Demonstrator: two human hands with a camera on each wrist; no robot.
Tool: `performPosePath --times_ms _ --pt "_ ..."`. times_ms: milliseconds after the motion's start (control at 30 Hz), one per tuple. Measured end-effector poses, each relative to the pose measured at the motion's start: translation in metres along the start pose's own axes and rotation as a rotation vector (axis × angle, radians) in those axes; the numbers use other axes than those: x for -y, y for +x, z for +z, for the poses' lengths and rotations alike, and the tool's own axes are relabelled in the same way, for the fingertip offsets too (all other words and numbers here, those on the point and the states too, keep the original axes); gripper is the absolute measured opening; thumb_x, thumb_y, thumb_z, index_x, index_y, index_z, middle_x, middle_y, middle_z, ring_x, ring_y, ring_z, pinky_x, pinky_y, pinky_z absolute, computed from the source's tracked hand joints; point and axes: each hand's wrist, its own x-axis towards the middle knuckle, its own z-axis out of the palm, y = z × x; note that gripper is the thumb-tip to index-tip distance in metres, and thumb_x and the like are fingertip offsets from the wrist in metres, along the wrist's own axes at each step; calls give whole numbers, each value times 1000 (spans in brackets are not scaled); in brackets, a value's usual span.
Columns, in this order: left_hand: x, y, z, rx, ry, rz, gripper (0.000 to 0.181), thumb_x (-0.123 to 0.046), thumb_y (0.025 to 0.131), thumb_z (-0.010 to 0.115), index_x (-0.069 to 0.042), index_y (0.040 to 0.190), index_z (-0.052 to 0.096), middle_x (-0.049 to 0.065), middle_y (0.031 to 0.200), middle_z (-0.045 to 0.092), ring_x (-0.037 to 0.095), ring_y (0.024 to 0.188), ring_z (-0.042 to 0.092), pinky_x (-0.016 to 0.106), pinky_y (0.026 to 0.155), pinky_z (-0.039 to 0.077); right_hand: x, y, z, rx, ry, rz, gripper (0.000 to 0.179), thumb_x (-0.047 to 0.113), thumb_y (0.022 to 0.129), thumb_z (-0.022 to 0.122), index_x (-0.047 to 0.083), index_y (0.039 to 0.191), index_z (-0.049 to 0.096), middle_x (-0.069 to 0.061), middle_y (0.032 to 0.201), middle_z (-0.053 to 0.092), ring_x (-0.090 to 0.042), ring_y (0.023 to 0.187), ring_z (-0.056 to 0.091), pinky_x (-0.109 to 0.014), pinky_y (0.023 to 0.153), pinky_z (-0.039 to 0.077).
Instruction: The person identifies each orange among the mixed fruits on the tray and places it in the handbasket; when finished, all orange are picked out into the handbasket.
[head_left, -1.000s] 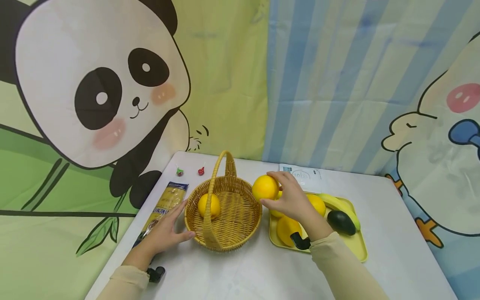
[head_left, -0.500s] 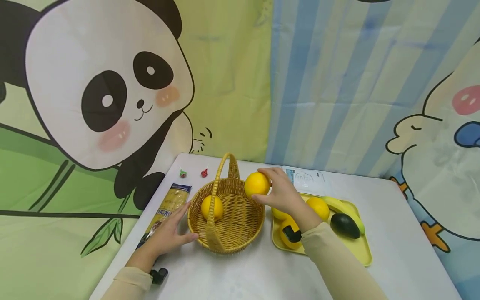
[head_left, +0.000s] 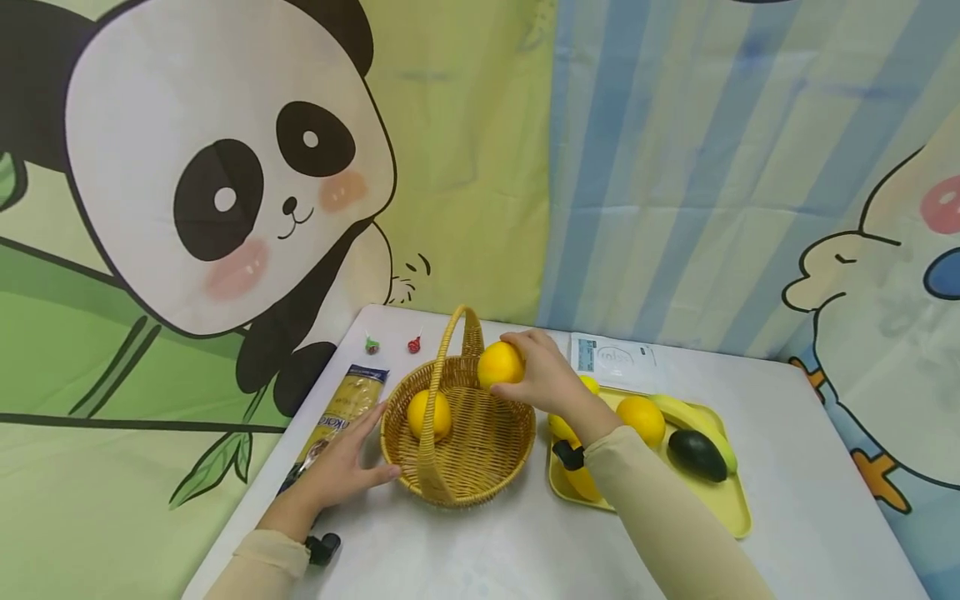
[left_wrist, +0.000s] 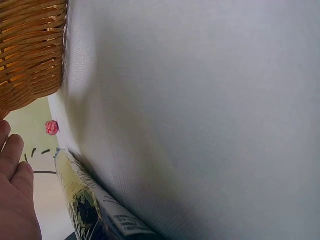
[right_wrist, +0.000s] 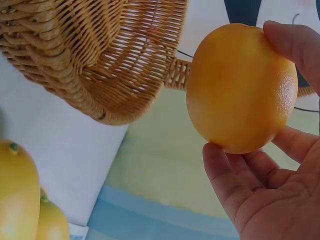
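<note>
In the head view, my right hand [head_left: 546, 377] holds an orange [head_left: 501, 365] between thumb and fingers, over the back right rim of a round wicker basket [head_left: 480, 487]. The right wrist view shows thumb and fingertips around the orange [right_wrist: 240, 87], with the basket [right_wrist: 75, 65] beside it. A second orange [head_left: 429, 414] lies inside the basket on the left, partly behind its arched handle. My left hand [head_left: 341, 467] is spread at the basket's left side, fingertips right at the rim. In the left wrist view, its fingers [left_wrist: 12, 155] extend under the basket's woven wall [left_wrist: 32, 55].
Right of the basket, a yellow tray [head_left: 738, 512] carries another orange [head_left: 641, 421], a banana [head_left: 690, 417], a dark avocado [head_left: 697, 455] and yellow fruit partly behind my arm. A pasta packet [head_left: 351, 402] lies left; two lollipops, green [head_left: 372, 345] and red [head_left: 414, 344], and a white packet [head_left: 611, 360] lie behind.
My right hand has carried the orange leftward, from beside the basket's right edge to above its back right rim. The left hand stays at the rim. The head view has shifted slightly.
</note>
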Motion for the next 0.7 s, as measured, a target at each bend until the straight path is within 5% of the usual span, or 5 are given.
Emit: performPosePath --times_ms 700 --pt "-1 -1 1 -5 -10 -17 113 -66 80 81 -24 168 23 16 172 29 47 157 30 75 120 30 11 30 40 137 -64 3 85 39 82 88 16 155 50 -11 144 51 -27 124 52 -42 96 59"
